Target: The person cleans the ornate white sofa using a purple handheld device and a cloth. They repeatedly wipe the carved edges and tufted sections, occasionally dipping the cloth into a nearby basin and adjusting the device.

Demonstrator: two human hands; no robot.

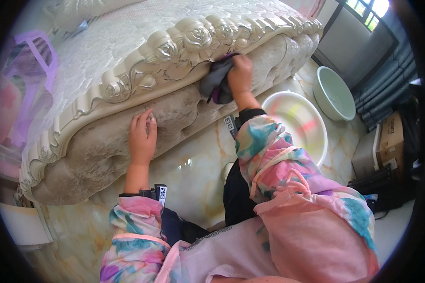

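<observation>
My right hand (241, 72) grips a dark grey cloth (214, 76) with purple edging. The cloth lies against the carved cream rim (170, 86) of a bed and hangs down over the upholstered panel below it. My left hand (142, 134) holds nothing; its fingers are slightly bent and spread at the tufted beige panel (102, 145). Whether those fingertips press on the fabric, I cannot tell. Raised roses (196, 35) with silver-coloured lines decorate the rim above both hands.
A white basin (320, 141) with coloured patches stands on the marbled floor (187, 180), right of my right forearm. Farther back is a pale green basin (334, 93). A cardboard box (390, 141) and blue curtain (387, 85) are at the right. Purple-trimmed netting (51, 67) hangs at the left.
</observation>
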